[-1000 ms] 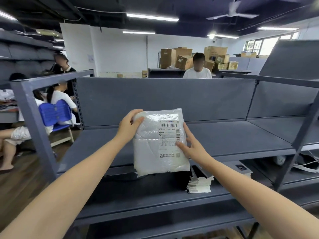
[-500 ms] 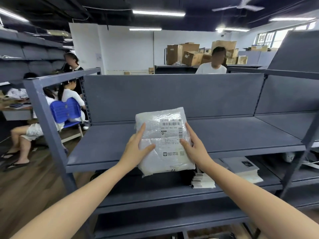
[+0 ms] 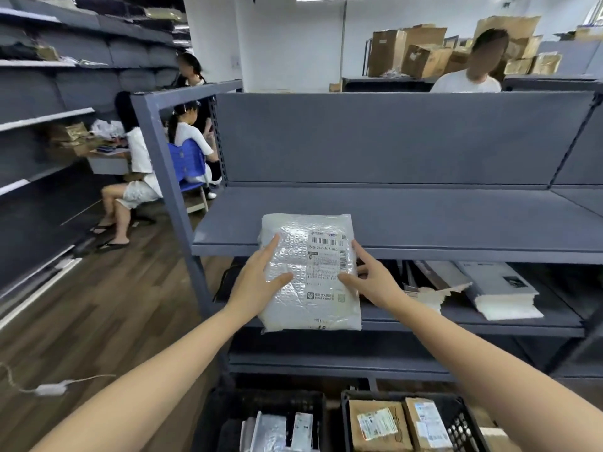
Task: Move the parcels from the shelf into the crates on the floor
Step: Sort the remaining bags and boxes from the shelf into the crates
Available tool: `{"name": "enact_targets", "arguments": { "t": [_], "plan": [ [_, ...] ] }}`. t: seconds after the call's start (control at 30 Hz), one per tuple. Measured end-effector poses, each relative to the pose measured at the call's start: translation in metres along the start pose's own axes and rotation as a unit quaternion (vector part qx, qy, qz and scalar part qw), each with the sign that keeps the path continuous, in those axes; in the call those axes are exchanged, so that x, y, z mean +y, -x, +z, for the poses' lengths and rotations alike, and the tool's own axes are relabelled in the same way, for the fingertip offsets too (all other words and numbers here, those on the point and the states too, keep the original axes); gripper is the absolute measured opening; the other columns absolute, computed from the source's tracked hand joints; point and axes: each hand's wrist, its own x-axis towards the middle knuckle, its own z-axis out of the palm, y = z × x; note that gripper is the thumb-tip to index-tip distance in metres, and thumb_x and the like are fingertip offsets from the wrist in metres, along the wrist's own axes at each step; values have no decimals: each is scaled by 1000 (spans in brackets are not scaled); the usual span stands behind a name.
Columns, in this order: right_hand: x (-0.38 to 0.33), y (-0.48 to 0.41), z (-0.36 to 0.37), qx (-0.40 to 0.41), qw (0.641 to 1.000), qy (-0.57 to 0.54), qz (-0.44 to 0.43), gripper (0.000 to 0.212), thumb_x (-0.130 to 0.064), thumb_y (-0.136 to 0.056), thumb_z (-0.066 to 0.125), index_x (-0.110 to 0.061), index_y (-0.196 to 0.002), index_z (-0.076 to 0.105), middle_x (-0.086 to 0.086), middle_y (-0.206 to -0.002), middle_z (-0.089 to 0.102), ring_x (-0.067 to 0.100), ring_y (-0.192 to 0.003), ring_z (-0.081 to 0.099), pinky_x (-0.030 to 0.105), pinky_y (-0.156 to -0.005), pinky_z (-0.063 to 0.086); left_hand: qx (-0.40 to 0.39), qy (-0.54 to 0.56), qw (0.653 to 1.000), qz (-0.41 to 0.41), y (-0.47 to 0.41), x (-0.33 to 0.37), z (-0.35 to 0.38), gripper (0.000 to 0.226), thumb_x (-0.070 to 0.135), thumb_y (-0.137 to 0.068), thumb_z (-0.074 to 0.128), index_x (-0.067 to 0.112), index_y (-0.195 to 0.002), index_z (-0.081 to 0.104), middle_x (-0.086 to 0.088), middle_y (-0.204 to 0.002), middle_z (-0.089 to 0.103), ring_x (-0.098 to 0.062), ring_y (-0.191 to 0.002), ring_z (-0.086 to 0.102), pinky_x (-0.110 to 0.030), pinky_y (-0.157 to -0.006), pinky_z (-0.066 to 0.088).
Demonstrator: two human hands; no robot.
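Observation:
A white bubble-wrap parcel (image 3: 310, 272) with a printed shipping label hangs upright in the air, just in front of the grey shelf (image 3: 440, 220). My left hand (image 3: 261, 282) holds its left side, thumb across the front. My right hand (image 3: 372, 278) pinches its right edge, thumb on the label. Below on the floor stand two black crates. The left crate (image 3: 225, 406) holds silver and white parcels (image 3: 277, 432). The right crate (image 3: 460, 415) holds brown cardboard parcels (image 3: 378, 425).
The lower shelf carries a white foam-wrapped box (image 3: 499, 288) and torn paper. Several people sit at the left by a blue chair (image 3: 187, 161), and another person stands behind the shelf. A white cable (image 3: 52, 388) lies on the wood floor.
The parcel has come off the shelf toward me and lower. My view has tilted down, and the two crates on the floor now show. Both hands keep their hold.

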Motion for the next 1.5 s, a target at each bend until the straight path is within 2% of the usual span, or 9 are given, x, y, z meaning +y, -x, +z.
{"name": "enact_targets", "arguments": {
  "t": [0.07,0.2,0.4,0.77,0.97,1.27,1.33,1.43,1.5],
  "plan": [
    [-1,1,18,-16,1000,12,2,77,-22,-91,60,-26,-150,10,-7,-98,59,7,-89,56,17,-76,47,-10,-25,999,-21,11,-12,-5,76,28,-89,63,37,-148,14,5,-153,29,-14,-141,26,-29,-108,27],
    [-1,-5,55,-41,995,87,-23,79,-23,-94,55,-19,-151,0,8,-123,60,19,-103,58,33,-93,48,-59,-76,992,-80,20,-40,-11,78,33,-94,53,38,-149,-2,-1,-158,14,-20,-144,20,-32,-109,26],
    [19,-38,103,-37,989,140,-45,84,-35,-93,52,-19,-151,-6,9,-121,60,23,-103,57,41,-87,50,-102,-73,987,-105,7,-84,-16,79,34,-96,50,36,-149,-9,1,-160,-5,-18,-145,15,-30,-110,25],
    [60,-69,155,-33,988,149,39,83,-42,-92,50,-31,-149,-9,7,-116,58,19,-94,59,34,-82,52,-162,-66,980,-95,-16,-154,-8,82,37,-94,53,43,-146,-10,1,-159,6,-16,-144,19,-29,-110,26],
    [81,-52,169,-47,983,166,69,82,-40,-94,50,-26,-150,-8,3,-91,48,13,-77,46,19,-56,33,-192,-80,972,-106,3,-177,10,82,42,-93,52,45,-145,-11,4,-159,10,-15,-144,20,-31,-109,29],
    [199,-20,229,-108,972,150,146,84,-43,-92,51,-30,-150,-8,4,-122,58,14,-92,59,31,-81,52,-274,-135,943,-131,63,-253,83,85,50,-91,52,34,-149,-9,0,-157,18,-17,-141,27,-28,-103,35],
    [234,-15,250,-120,969,147,160,83,-42,-93,50,-26,-150,-9,1,-120,59,9,-85,60,25,-73,54,-288,-136,938,-139,75,-286,108,85,50,-91,52,36,-149,-8,1,-157,21,-16,-141,28,-28,-101,36],
    [288,-16,285,-132,964,157,169,81,-41,-95,48,-24,-151,-8,-4,-105,56,-3,-66,48,11,-51,38,-296,-133,933,-154,94,-344,152,87,52,-89,53,38,-149,-8,1,-157,21,-16,-139,31,-29,-101,37],
    [332,-20,311,-139,964,146,173,81,-41,-95,48,-24,-151,-8,-1,-114,58,6,-78,56,12,-57,41,-300,-130,932,-158,106,-385,184,88,52,-88,55,37,-149,-7,1,-157,20,-16,-140,31,-30,-104,38]
  ]
}}
